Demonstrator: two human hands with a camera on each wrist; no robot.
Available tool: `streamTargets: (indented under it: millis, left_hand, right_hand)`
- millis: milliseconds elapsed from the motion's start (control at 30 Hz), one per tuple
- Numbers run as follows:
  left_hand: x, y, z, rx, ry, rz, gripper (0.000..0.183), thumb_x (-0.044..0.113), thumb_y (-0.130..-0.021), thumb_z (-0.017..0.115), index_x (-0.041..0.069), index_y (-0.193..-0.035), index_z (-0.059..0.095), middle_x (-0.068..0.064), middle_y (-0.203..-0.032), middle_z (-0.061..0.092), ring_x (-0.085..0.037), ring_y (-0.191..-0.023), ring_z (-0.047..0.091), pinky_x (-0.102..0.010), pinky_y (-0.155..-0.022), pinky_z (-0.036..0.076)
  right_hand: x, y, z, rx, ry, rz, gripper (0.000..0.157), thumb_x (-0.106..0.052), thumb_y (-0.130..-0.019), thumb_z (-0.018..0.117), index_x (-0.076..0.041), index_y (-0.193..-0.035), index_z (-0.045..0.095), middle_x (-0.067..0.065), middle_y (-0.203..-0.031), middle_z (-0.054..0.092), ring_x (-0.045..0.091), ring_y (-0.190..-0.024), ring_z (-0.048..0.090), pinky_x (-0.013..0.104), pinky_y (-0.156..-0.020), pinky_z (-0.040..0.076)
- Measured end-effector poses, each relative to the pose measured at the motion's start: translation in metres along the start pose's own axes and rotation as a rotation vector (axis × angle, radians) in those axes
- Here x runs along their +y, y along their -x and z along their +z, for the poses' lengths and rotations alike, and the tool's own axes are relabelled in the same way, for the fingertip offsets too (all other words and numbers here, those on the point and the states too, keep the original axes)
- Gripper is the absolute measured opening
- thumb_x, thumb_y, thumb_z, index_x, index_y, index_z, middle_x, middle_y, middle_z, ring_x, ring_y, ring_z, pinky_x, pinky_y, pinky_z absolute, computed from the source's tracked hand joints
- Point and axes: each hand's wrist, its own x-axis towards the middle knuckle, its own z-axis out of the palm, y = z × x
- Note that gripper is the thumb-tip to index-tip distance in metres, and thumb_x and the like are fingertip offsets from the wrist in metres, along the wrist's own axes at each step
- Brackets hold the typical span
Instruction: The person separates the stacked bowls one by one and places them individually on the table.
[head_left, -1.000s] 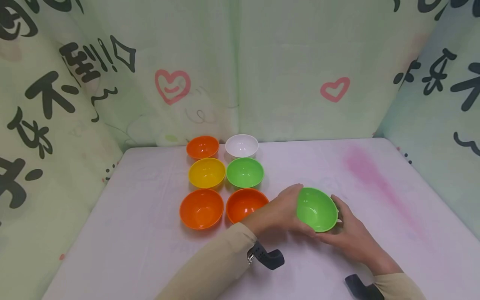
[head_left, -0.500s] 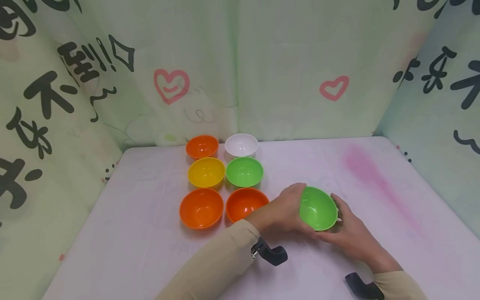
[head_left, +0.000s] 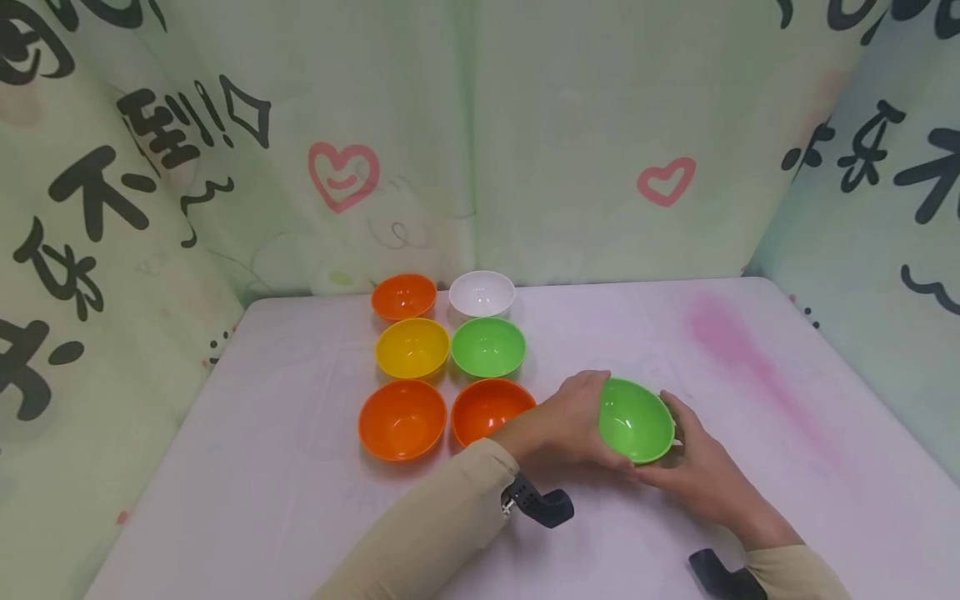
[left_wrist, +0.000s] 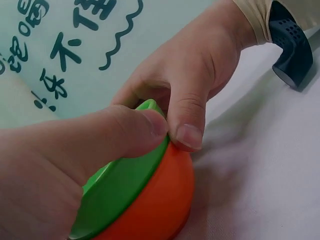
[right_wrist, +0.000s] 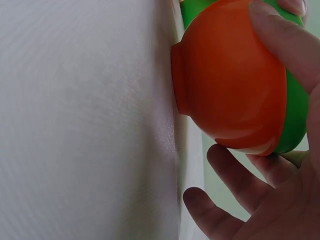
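A green bowl (head_left: 636, 421) sits nested in an orange bowl (right_wrist: 235, 75), right of the middle of the table. My left hand (head_left: 573, 421) grips the left side of this pair, its thumb (left_wrist: 132, 130) over the green rim. On the opposite side, my right hand (head_left: 705, 471) holds the pair, with its thumb (right_wrist: 287, 42) against the orange outer wall. Both thumbs come close together at the near edge in the left wrist view. The two bowls are tilted a little. Whether the orange foot touches the table is hard to tell.
Left of my hands, bowls stand in two columns: orange (head_left: 402, 421), yellow (head_left: 412, 348) and orange (head_left: 404, 297); then orange (head_left: 491, 410), green (head_left: 489, 347) and white (head_left: 482, 294). My left forearm passes close to the nearer orange bowl. Printed curtains (head_left: 555, 208) enclose the table (head_left: 225, 500).
My left hand has shifted very slightly right along the green bowl since one second ago. Both hands keep hold of the nested pair, and the standing bowls have not moved.
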Motion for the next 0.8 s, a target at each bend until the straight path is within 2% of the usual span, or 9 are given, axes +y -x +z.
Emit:
streamTargets:
  millis: [200,400,500,633,800]
  left_hand:
    - [0.0,0.001,-0.003,0.0,0.026,0.009,0.11,0.045,-0.071,0.088,0.005,-0.154,0.029,0.0,-0.147,0.041,-0.011,-0.125,0.041,-0.019,-0.091,0.044]
    - [0.004,0.008,-0.014,0.031,0.08,0.029,0.106,0.039,-0.071,0.088,0.007,-0.153,0.031,0.003,-0.143,0.042,-0.01,-0.122,0.041,-0.019,-0.088,0.045]
    - [0.004,0.014,-0.021,0.045,0.105,0.03,0.107,0.038,-0.069,0.089,0.009,-0.154,0.031,0.004,-0.145,0.042,-0.011,-0.123,0.041,-0.021,-0.089,0.046]
    - [0.002,0.022,-0.032,0.054,0.099,0.048,0.108,0.039,-0.07,0.088,0.008,-0.155,0.029,0.0,-0.149,0.04,-0.014,-0.128,0.04,-0.025,-0.095,0.045]
    - [-0.004,0.036,-0.048,0.083,0.08,0.087,0.111,0.039,-0.07,0.09,0.005,-0.155,0.028,-0.005,-0.15,0.04,-0.019,-0.132,0.04,-0.03,-0.102,0.042]
  right_hand:
    - [0.0,0.0,0.001,0.007,-0.016,-0.008,0.117,-0.035,-0.078,0.087,0.003,-0.157,0.01,0.031,-0.148,0.037,0.05,-0.122,0.049,0.062,-0.092,0.044]
    - [0.0,-0.001,0.0,0.03,-0.05,-0.041,0.111,-0.034,-0.077,0.088,-0.004,-0.157,0.017,0.022,-0.148,0.04,0.041,-0.126,0.045,0.061,-0.094,0.04]
    - [-0.001,-0.001,-0.001,0.025,-0.054,-0.038,0.111,-0.035,-0.077,0.088,-0.006,-0.158,0.017,0.021,-0.148,0.041,0.041,-0.124,0.047,0.059,-0.091,0.043]
    - [-0.002,-0.001,-0.001,0.005,-0.057,-0.006,0.111,-0.034,-0.078,0.087,-0.007,-0.158,0.015,0.026,-0.146,0.041,0.046,-0.118,0.053,0.055,-0.085,0.051]
    - [-0.004,0.0,0.001,-0.008,-0.048,0.01,0.112,-0.03,-0.077,0.088,0.0,-0.156,0.015,0.031,-0.149,0.035,0.049,-0.116,0.055,0.055,-0.085,0.054]
